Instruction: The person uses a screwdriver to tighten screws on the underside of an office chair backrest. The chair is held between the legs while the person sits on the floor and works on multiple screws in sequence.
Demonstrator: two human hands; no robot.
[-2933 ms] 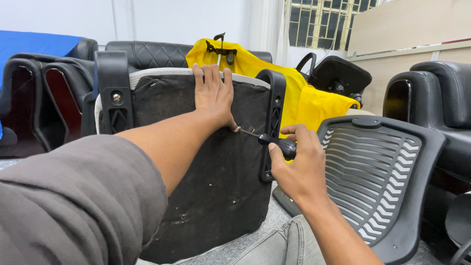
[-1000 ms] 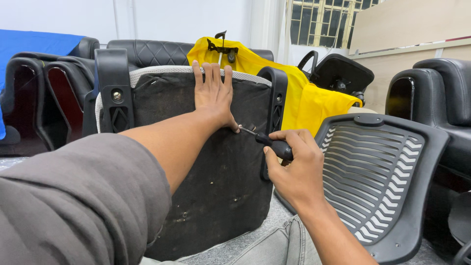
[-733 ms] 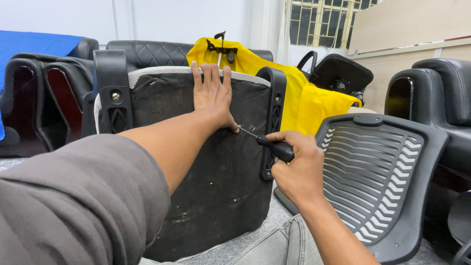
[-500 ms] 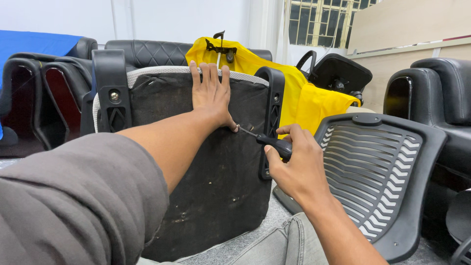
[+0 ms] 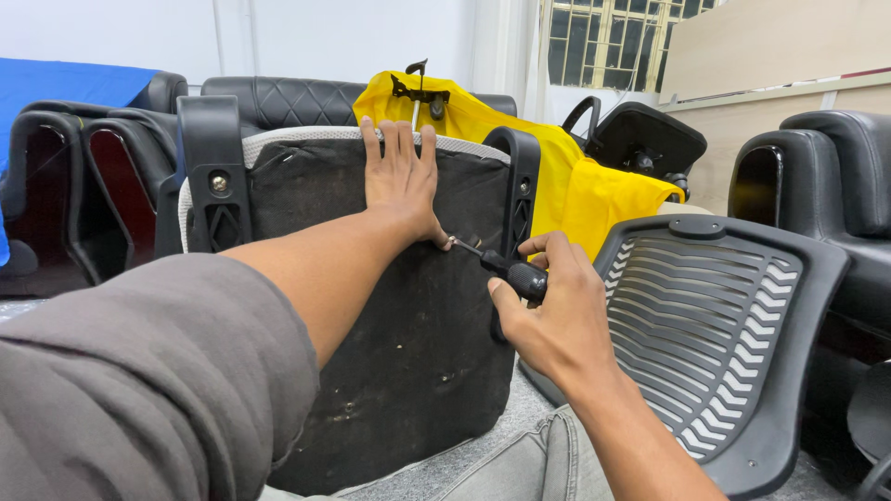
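An office chair seat [image 5: 408, 334] stands on its edge with its dark fabric underside facing me. Black armrest brackets [image 5: 212, 172] are fixed at its left and right sides. My left hand [image 5: 401, 181] lies flat on the upper part of the underside, fingers spread near the top rim. My right hand [image 5: 548, 311] grips a black-handled screwdriver [image 5: 506, 267]. Its metal tip points up and left, meeting the underside just below my left wrist.
A grey ribbed plastic chair back [image 5: 715, 325] leans at the right. Behind the seat lies a yellow cloth [image 5: 566, 176] with a black metal part on top. Black padded armchairs [image 5: 835, 204] stand at the left, back and right.
My right hand has shifted slightly with the screwdriver, from beside the right bracket to a spot a bit left and higher. The left hand has stayed in place.
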